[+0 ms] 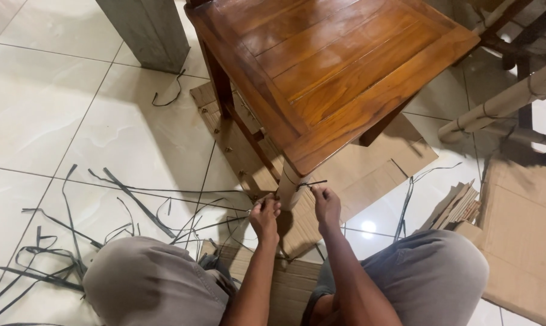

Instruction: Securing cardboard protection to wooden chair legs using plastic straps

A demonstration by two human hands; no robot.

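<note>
your left hand [265, 214] is pinched around the near leg [292, 188] of the wooden chair [333, 66], low on the paper wrap [290, 181] that covers the leg, so the wrap stays pressed flat against the wood. your right hand [326, 204] sits just on the other side of that leg, fingers closed on the end of a thin dark strap [312, 182] that runs across the wrap, pulled out sideways so the band stays taut around the leg. you squat with a knee on either side of your hands, which puts the leg right between them. under your hands and the chair lies flattened cardboard [369, 172], keeping the legs off the tile floor [38, 102]. to the left of your left hand, loose strap offcuts [74, 241] are strewn over the tiles. to the right of your right hand lies a small stack of cardboard pieces [460, 208], and beyond it stands more furniture with paper-wrapped legs [502, 108].
</note>
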